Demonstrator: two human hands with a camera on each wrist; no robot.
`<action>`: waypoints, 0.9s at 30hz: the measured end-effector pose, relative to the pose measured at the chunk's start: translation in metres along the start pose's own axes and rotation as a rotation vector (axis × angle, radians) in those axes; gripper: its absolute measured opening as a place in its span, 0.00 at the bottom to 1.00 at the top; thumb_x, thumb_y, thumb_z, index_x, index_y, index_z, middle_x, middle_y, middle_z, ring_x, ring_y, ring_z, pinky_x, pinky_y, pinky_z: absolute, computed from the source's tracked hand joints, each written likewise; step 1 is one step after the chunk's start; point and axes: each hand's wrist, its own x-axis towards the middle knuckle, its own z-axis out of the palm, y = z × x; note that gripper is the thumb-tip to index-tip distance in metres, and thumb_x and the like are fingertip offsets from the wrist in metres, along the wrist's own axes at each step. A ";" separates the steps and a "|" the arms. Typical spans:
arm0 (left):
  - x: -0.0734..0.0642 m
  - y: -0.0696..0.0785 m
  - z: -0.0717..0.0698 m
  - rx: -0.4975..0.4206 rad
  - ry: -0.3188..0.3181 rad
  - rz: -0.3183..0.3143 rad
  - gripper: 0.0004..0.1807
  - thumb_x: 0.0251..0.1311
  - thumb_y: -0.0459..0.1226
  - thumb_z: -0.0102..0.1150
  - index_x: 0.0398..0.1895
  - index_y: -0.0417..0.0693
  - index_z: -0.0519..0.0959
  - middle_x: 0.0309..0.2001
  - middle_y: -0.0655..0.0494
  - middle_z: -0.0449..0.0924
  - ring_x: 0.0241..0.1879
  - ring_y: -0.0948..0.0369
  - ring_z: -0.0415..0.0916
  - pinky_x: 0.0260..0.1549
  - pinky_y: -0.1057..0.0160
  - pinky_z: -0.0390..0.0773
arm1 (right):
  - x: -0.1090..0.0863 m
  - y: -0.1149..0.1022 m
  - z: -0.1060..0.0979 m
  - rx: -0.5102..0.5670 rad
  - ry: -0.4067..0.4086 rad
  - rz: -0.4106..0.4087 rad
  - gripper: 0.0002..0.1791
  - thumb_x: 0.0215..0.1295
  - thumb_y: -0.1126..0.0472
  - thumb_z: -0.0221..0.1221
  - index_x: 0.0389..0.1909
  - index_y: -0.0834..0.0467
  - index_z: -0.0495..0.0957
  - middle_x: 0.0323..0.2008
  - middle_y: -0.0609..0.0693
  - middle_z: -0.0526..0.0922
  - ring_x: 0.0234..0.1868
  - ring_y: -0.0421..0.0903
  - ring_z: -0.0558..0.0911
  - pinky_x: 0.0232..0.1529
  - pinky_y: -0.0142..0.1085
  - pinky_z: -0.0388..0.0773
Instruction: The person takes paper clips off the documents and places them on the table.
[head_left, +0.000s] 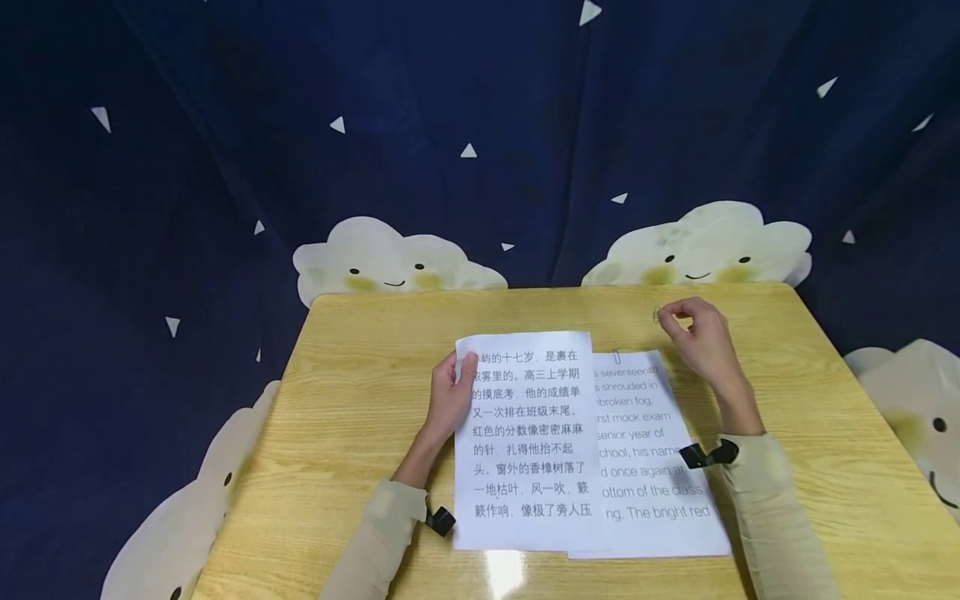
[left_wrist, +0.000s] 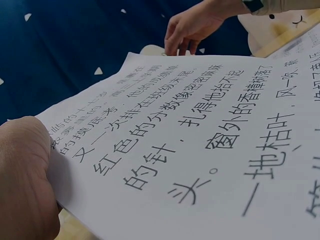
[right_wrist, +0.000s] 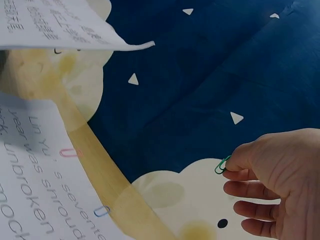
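My left hand [head_left: 450,393] grips the left edge of a sheet of paper [head_left: 525,442] printed in Chinese, thumb on its face. In the left wrist view that sheet [left_wrist: 165,130] slants up from the left hand [left_wrist: 25,175]. Between thumb and forefinger, my right hand [head_left: 699,340] pinches a green paper clip [right_wrist: 222,165], held away from the papers; its other fingers are loosely bent in the right wrist view. An English-printed sheet [head_left: 652,467] lies on the table, partly covered by the Chinese one. A red paper clip [right_wrist: 70,153] and a blue paper clip [right_wrist: 102,211] sit on its top edge.
The wooden table [head_left: 360,375] ends at a back edge just beyond the right hand. Behind it hangs a dark blue curtain [head_left: 420,100] with white triangles and smiling clouds. Dark straps [head_left: 708,454] with small cameras circle both wrists.
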 end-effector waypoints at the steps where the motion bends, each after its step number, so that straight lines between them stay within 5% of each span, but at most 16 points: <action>1: -0.001 0.000 0.000 0.001 0.000 0.000 0.15 0.75 0.37 0.46 0.53 0.38 0.78 0.32 0.38 0.84 0.23 0.49 0.83 0.19 0.59 0.82 | 0.000 0.001 -0.001 -0.004 -0.003 0.006 0.15 0.71 0.56 0.56 0.41 0.66 0.80 0.45 0.63 0.79 0.50 0.60 0.74 0.42 0.45 0.67; 27: -0.001 0.000 -0.001 0.008 -0.009 0.019 0.15 0.75 0.36 0.45 0.54 0.37 0.77 0.32 0.37 0.84 0.23 0.48 0.82 0.19 0.60 0.82 | -0.004 0.039 -0.010 -0.046 -0.048 0.125 0.20 0.74 0.52 0.51 0.45 0.67 0.78 0.45 0.63 0.77 0.47 0.58 0.74 0.38 0.42 0.68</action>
